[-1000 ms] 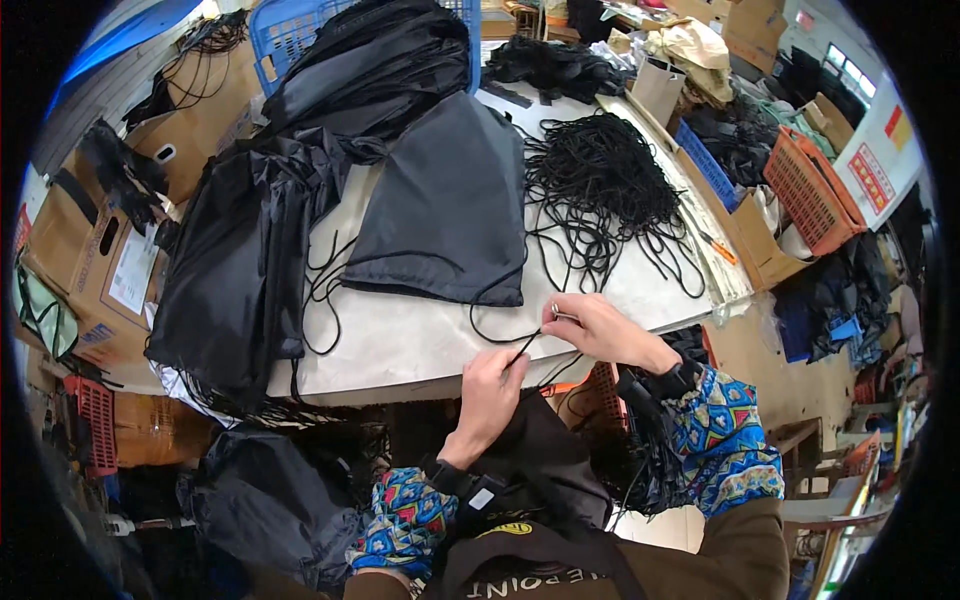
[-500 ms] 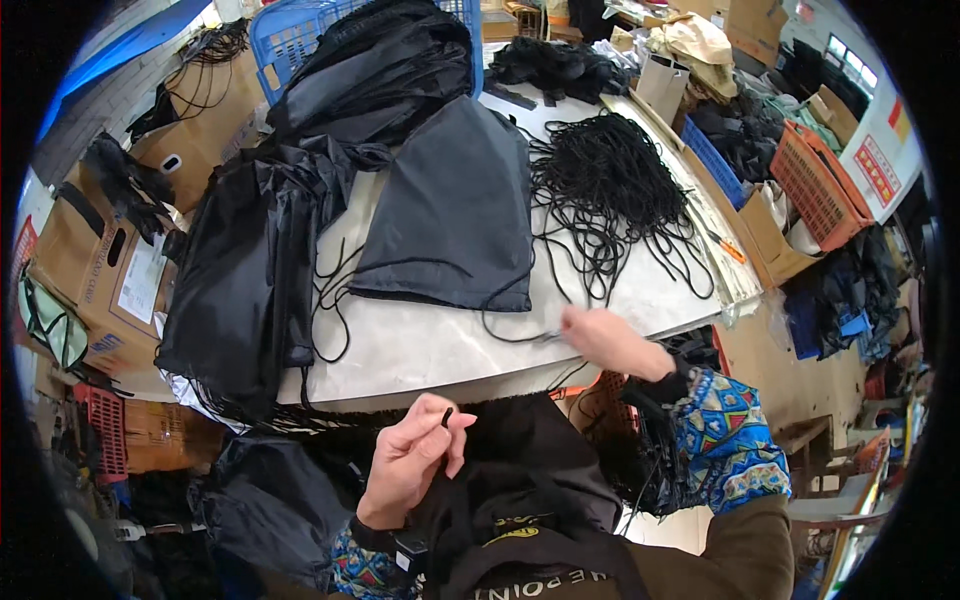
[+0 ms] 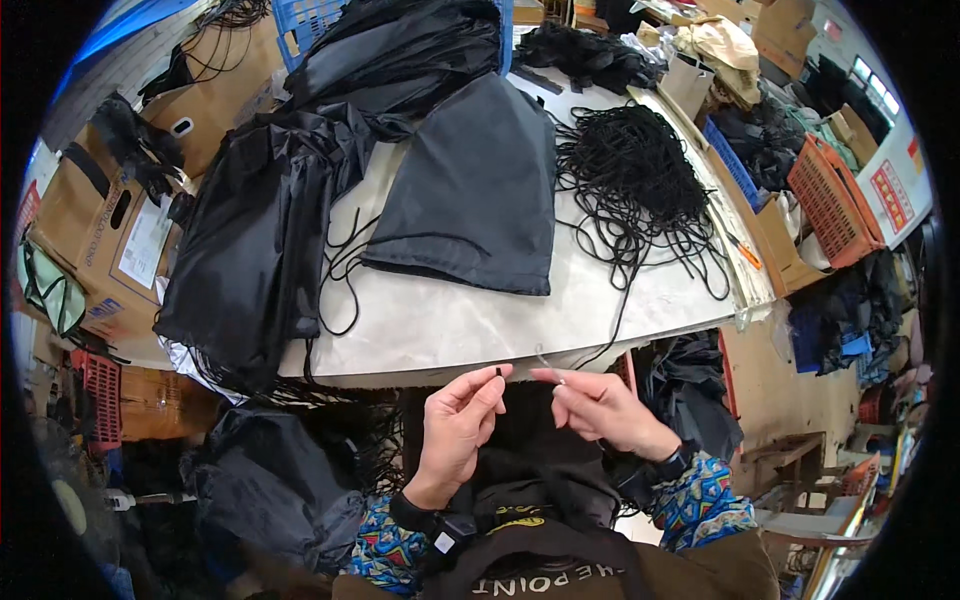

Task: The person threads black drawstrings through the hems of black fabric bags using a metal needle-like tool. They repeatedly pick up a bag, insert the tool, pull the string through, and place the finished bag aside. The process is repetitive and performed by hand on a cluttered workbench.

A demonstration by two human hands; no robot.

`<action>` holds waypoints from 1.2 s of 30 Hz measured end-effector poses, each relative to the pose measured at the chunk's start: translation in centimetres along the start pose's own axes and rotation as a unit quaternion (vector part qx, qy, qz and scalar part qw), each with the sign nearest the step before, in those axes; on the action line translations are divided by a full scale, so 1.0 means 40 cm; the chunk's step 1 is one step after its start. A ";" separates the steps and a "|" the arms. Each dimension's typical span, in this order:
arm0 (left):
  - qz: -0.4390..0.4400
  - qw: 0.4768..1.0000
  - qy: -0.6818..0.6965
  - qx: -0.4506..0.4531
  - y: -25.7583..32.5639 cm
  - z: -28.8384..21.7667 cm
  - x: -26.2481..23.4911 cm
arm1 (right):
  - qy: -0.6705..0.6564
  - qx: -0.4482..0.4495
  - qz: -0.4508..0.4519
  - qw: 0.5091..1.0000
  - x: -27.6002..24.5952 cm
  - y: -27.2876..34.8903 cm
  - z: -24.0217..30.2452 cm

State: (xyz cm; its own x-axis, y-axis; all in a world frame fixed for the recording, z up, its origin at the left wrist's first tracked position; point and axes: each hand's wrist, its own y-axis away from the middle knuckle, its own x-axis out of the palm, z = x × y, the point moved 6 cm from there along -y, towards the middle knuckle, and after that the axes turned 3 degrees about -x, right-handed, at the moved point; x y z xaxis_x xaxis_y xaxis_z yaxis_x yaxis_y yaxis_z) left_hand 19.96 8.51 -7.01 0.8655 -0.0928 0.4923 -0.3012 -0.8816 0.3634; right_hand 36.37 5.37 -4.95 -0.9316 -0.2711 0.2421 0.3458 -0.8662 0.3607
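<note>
Near the table's front edge my two hands are close together. My left hand (image 3: 460, 425) is closed, thumb against fingers, on the short end of a black cord (image 3: 499, 372). My right hand (image 3: 610, 410) pinches a thin, silvery, wire-like tool (image 3: 541, 352) whose curved tip stands above the fingers; its exact kind is too small to tell. Beyond them a black drawstring bag (image 3: 470, 190) lies flat on the table, a cord across its lower part. To its right is a tangled heap of black cords (image 3: 635, 165), one strand hanging over the front edge.
A pile of black bags (image 3: 255, 240) drapes over the table's left side. More black fabric (image 3: 400, 60) lies by a blue basket (image 3: 300, 30) at the back. Cardboard boxes (image 3: 110, 250) stand at left; an orange-handled cutter (image 3: 745, 252) and an orange crate (image 3: 835, 195) are at right.
My right hand has moved from over the table in toward my left hand, with the wire-like tool. My left hand has risen to the right. The whole view has shifted slightly.
</note>
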 end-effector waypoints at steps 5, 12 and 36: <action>-0.027 0.996 -0.065 0.053 0.020 -0.019 -0.004 | 0.209 -0.102 0.006 0.973 0.047 -0.031 0.005; -0.019 0.958 -0.219 0.182 0.031 -0.042 -0.014 | 0.244 -0.102 0.020 0.964 0.061 -0.023 0.019; 0.006 0.993 -0.115 0.033 -0.008 -0.013 0.009 | 0.446 -0.305 0.035 0.841 0.074 0.044 0.037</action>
State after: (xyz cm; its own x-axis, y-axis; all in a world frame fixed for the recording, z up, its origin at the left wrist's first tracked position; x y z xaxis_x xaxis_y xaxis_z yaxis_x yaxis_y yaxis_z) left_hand 20.14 9.00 -6.52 0.9327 -0.1992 0.3006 -0.2914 -0.9075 0.3027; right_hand 34.38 3.67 -2.29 -0.7189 -0.3018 -0.6261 0.5352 -0.8151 -0.2216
